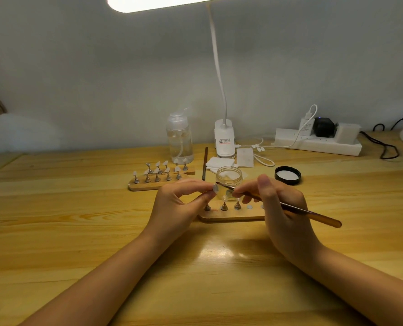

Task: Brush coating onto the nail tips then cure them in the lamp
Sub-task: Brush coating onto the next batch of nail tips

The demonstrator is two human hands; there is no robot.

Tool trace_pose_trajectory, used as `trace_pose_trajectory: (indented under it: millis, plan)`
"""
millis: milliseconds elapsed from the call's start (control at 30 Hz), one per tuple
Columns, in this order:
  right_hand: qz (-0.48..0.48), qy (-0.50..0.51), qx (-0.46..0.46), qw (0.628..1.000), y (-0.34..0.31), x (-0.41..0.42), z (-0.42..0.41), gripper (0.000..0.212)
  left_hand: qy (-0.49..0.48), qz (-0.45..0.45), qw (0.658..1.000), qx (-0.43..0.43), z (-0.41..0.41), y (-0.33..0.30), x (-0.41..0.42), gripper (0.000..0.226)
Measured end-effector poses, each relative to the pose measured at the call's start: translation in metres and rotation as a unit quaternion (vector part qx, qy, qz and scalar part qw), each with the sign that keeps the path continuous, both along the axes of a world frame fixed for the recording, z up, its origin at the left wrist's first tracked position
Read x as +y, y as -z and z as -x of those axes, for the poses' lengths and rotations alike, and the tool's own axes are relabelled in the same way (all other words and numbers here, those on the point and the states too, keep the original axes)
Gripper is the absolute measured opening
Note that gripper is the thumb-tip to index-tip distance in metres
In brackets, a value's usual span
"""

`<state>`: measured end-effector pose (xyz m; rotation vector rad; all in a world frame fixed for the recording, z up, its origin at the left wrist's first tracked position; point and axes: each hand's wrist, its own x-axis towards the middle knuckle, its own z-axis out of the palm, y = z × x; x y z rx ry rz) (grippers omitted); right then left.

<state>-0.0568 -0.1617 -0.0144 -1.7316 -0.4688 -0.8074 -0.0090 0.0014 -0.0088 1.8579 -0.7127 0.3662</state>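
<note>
Wooden desk [78, 231] against grey wall [101, 67]; left hand [174, 208] pinches nail tip [214, 188], right hand [280, 208] grips brush [313, 214].

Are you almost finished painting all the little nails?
Not yet. The jar is open, its black lid set aside. The left hand pinches one nail tip while the right hand brushes it with the brush. Whether the tips on the far stands are coated can't be told. Curing remains.

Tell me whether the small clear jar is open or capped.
Open. The jar has no lid on its mouth; its black lid lies on the table to the right.
</note>
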Motion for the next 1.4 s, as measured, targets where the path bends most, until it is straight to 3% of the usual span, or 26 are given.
trace_pose_trajectory:
  millis: [167,367,533,733,867,1100,1200,1400]
  plan:
    - [-0.028,-0.041,0.014,0.999,0.001,0.0,0.002,0.037,0.0,0.009,1.0,0.01,-0.001,0.0,-0.002,0.023]
    - [-0.012,-0.001,-0.008,1.0,0.0,-0.001,0.001,0.04,0.002,0.008,1.0,0.013,0.001,0.0,0.001,0.026]
    - [-0.019,-0.054,0.004,0.998,0.003,-0.001,0.003,0.047,-0.008,0.003,1.0,0.017,0.001,0.0,0.0,0.027]
    - [-0.005,0.017,-0.033,0.999,-0.003,-0.006,-0.002,0.035,-0.014,0.004,1.0,0.017,0.003,0.0,0.002,0.023]
    - [-0.016,0.024,-0.027,0.999,-0.002,-0.011,-0.001,0.042,-0.014,0.0,1.0,0.011,0.003,-0.002,-0.001,0.023]
    - [0.133,0.067,-0.066,0.987,-0.002,-0.015,-0.008,0.027,0.014,-0.019,0.998,-0.053,0.005,-0.002,-0.001,0.015]
    - [0.199,0.054,-0.069,0.976,0.003,-0.012,-0.009,0.039,0.017,-0.038,0.997,-0.071,0.006,-0.001,0.0,0.015]
    - [0.228,0.047,-0.073,0.97,0.005,-0.011,-0.012,0.037,0.039,-0.05,0.997,-0.052,0.006,-0.002,-0.001,0.017]
